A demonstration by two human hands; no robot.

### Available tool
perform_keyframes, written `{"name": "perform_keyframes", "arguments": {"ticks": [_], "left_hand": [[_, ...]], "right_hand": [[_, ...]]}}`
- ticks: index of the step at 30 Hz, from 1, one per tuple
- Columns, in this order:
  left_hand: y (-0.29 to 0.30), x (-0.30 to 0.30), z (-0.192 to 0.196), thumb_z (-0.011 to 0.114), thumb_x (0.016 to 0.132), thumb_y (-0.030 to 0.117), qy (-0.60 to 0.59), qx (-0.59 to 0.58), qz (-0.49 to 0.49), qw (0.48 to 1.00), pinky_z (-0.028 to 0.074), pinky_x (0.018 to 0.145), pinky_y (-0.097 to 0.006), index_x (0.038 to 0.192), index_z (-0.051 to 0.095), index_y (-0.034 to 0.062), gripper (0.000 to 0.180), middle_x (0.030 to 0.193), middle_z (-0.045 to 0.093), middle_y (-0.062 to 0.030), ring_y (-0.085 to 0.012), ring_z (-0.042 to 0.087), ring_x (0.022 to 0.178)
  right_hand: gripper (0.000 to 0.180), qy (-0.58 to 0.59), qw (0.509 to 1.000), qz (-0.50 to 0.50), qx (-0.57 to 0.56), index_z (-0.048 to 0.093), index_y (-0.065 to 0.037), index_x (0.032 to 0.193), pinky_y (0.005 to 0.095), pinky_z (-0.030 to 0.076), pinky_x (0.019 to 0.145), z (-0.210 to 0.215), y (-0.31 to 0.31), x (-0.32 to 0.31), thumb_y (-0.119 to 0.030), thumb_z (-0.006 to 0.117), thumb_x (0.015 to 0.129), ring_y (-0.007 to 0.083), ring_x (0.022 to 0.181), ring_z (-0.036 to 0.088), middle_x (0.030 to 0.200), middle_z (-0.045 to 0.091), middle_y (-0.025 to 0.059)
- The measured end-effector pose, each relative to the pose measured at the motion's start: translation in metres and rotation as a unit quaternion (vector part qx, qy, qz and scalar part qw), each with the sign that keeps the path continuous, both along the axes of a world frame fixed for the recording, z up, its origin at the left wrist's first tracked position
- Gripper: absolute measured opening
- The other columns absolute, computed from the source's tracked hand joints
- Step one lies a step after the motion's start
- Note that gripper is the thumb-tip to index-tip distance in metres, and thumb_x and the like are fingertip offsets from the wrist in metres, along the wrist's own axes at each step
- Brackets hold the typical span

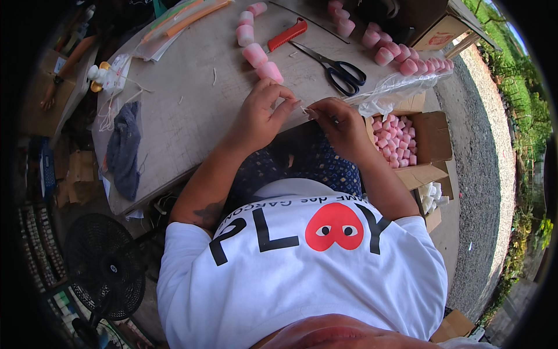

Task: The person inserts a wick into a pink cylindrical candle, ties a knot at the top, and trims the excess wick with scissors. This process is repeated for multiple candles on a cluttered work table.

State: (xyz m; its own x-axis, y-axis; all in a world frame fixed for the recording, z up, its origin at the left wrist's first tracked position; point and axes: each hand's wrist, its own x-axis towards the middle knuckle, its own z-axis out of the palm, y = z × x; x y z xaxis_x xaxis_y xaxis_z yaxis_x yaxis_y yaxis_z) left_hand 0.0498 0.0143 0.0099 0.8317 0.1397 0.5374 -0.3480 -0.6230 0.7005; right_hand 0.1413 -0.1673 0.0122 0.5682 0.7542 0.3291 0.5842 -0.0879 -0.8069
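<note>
Just beyond the table's near edge, my left hand (pixel 264 113) and my right hand (pixel 342 125) come close together with their fingertips pinched. Between them shows a short bit of white string (pixel 303 109), which both hands hold. From beside my left hand, a curved row of pink-and-white, marshmallow-like cylinders (pixel 254 55) runs away toward the far edge. Any string inside that row is hidden. Scissors with dark blue handles (pixel 343 75) lie beyond my right hand, blades pointing to the far left. Next to them rests a red tool handle (pixel 288 35).
More pink cylinders (pixel 401 52) line the table's far right. An open cardboard box (pixel 433 136) full of them stands right of my right hand, near clear plastic film (pixel 383 100). A thin dark rod (pixel 311 22), a grey-blue cloth (pixel 123 151) and a black fan (pixel 106 267) are also around.
</note>
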Motion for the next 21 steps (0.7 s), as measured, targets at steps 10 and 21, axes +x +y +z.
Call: {"name": "perform_keyframes", "arguments": {"ticks": [10,21], "left_hand": [[-0.003,0.007,-0.029,0.055,0.095,0.02,0.048,-0.298,-0.065,0.951,0.04,0.075,-0.026,0.096,0.056,0.0068,0.014,0.096,0.043,-0.0021,-0.0094,0.044,0.081],[-0.007,0.005,-0.029,0.056,0.095,0.025,0.035,-0.25,-0.04,0.967,0.035,0.076,-0.025,0.095,0.059,0.0103,0.015,0.096,0.043,-0.0019,-0.0118,0.035,0.088]], "right_hand": [[0.014,0.247,0.963,0.069,0.084,0.062,0.0,0.097,0.0263,0.046,0.076,0.005,0.022,-0.01,-0.012,0.06,0.091,0.0118,0.082,0.058,0.085,0.063,0.0045],[0.012,0.125,0.989,0.003,0.073,0.062,0.0,0.094,0.03,0.047,0.071,-0.001,0.026,-0.01,-0.006,0.065,0.084,0.0203,0.077,0.061,0.084,0.064,0.0102]]}}
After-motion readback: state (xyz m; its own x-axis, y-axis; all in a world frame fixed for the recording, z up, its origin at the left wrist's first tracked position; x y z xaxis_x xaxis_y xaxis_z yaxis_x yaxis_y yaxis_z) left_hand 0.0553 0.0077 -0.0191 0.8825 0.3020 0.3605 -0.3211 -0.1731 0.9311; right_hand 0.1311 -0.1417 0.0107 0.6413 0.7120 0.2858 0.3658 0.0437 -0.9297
